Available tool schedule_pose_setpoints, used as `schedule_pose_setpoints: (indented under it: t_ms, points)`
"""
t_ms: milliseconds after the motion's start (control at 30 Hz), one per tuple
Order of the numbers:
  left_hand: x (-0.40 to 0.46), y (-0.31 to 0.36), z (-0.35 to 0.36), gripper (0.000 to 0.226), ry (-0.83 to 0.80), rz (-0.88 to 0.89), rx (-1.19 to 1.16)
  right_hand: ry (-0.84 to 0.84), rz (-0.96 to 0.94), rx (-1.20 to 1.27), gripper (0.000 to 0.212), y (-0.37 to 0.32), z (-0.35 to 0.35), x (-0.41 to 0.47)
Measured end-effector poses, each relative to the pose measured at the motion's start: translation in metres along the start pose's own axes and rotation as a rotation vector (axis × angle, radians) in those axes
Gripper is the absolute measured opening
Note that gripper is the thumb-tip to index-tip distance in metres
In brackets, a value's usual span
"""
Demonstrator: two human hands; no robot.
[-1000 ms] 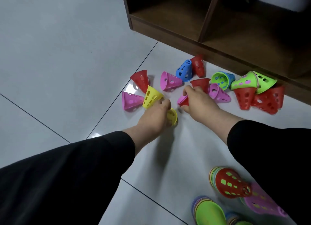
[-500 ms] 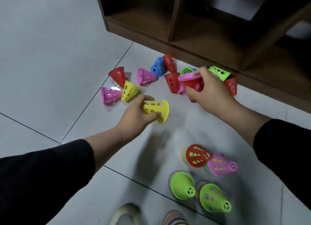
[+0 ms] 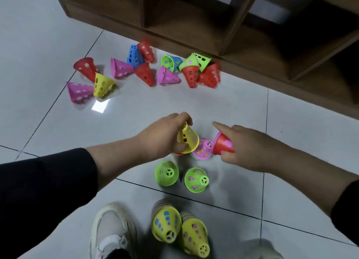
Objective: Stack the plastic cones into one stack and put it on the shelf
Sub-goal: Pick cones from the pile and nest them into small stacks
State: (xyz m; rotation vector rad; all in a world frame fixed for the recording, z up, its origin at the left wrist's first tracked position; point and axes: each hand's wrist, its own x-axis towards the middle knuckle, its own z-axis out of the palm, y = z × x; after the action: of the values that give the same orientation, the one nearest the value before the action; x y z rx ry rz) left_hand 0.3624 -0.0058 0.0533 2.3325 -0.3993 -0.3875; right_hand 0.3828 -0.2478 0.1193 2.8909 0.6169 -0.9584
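My left hand grips a yellow cone and holds it over a low stack with a red top that shows only at its edge. My right hand holds a red cone nested in a pink one, tipped on its side, with the forefinger stretched out. Between the two hands stands a pink-topped stack. Two green-topped stacks stand just in front of it. Two yellow-topped stacks stand nearest me. Several loose cones lie scattered before the brown shelf.
The shelf unit's open compartments run along the top of the view, with a white box inside one. My shoes sit at the bottom edge beside the near stacks. Grey floor tiles stretch to the left.
Both hands have drawn back from the scattered cones toward me, carrying the yellow cone and the red-in-pink pair to the stacks. The view has tilted down, showing my shoes.
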Motion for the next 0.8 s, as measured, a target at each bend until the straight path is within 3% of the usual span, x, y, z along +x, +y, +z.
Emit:
schedule_pose_setpoints:
  t_ms: [133, 267, 400, 567, 667, 800]
  points:
    - [0.008, -0.007, 0.026, 0.074, -0.092, -0.025, 0.157, -0.021, -0.012, -0.115, 0.083, -0.009, 0.036, 0.03]
    - [0.003, -0.023, 0.032, 0.097, -0.074, -0.106, 0.038, 0.05, -0.065, -0.066, 0.053, -0.015, 0.063, 0.054]
    - [-0.016, -0.053, 0.018, 0.069, 0.106, -0.179, -0.012, 0.188, -0.042, 0.007, 0.065, -0.013, 0.062, 0.061]
    - [-0.023, -0.134, -0.021, 0.057, 0.42, -0.524, 0.037, 0.384, -0.166, 0.242, 0.049, -0.023, 0.034, 0.102]
    - [-0.016, -0.183, -0.05, 0.063, 0.456, -0.626, 0.206, 0.401, -0.254, 0.254, 0.048, -0.053, 0.018, 0.145]
    - [0.005, -0.216, -0.073, 0.07, 0.433, -0.68, 0.306, 0.334, -0.314, 0.174, 0.063, -0.098, 0.005, 0.209]
